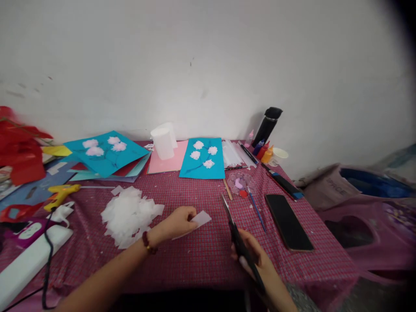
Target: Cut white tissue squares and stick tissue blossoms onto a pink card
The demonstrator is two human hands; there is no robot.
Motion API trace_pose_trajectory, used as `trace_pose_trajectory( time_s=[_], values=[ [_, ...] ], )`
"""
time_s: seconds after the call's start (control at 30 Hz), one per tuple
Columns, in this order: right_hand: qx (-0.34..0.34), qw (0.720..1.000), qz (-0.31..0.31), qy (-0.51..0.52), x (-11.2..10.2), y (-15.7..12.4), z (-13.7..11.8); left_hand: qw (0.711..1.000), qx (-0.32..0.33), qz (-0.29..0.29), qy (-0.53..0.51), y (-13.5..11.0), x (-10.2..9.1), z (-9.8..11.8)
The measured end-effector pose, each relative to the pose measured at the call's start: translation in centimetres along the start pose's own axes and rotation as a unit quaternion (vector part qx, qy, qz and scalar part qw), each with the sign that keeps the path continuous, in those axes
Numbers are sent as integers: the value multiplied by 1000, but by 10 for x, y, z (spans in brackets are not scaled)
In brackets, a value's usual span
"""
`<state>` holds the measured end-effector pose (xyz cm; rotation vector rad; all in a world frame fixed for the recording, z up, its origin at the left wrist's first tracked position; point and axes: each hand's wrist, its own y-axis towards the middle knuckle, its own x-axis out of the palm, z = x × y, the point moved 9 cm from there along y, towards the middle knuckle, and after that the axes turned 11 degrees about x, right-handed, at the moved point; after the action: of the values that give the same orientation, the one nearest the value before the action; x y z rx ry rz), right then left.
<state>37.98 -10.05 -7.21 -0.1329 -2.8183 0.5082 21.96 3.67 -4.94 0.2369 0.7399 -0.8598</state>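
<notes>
- On the left of the table (175, 190), a loose heap of white pieces (130, 214) lies straight on the cloth.
- Left of centre, at the far side, a white roll (163, 142) stands on pink paper (156, 167).
- Just right of the heap, the left hand (182, 222) pinches a thin white strip (202, 218) between thumb and fingers, its free end pointing right. Paper this thin would likely cut cleanest if held flat and taut, fingertips kept back from the cutting line.
- Right of the strip and apart from it, dark scissors (238, 238) point to the far side, blades looking narrow. Opening them wider and cutting nearer the pivot would probably give a straighter edge than nibbling with the tips.
- Farther back, a clear palette (251, 184) holds lilac paint (239, 183) and red paint (243, 193); a blue brush (258, 213) reaches its edge.
- Near right, the right hand (260, 255) is wrapped around the scissor handles.
- At the far right, small paint bottles (268, 154) stand near a black flask (264, 130); their fill cannot be told. Beside them is a pale cup (280, 152), contents unclear.
</notes>
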Motion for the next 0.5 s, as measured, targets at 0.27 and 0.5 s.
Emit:
trace_pose_trajectory(
  time_s=[0.27,0.5],
  values=[
    [116,960,-220,-125,58,-3,12,892,-103,147,-416,-87,-36,-22],
    [140,912,-309,-229,143,20,-5,879,-160,289,-344,-164,-71,-62]
  ],
)
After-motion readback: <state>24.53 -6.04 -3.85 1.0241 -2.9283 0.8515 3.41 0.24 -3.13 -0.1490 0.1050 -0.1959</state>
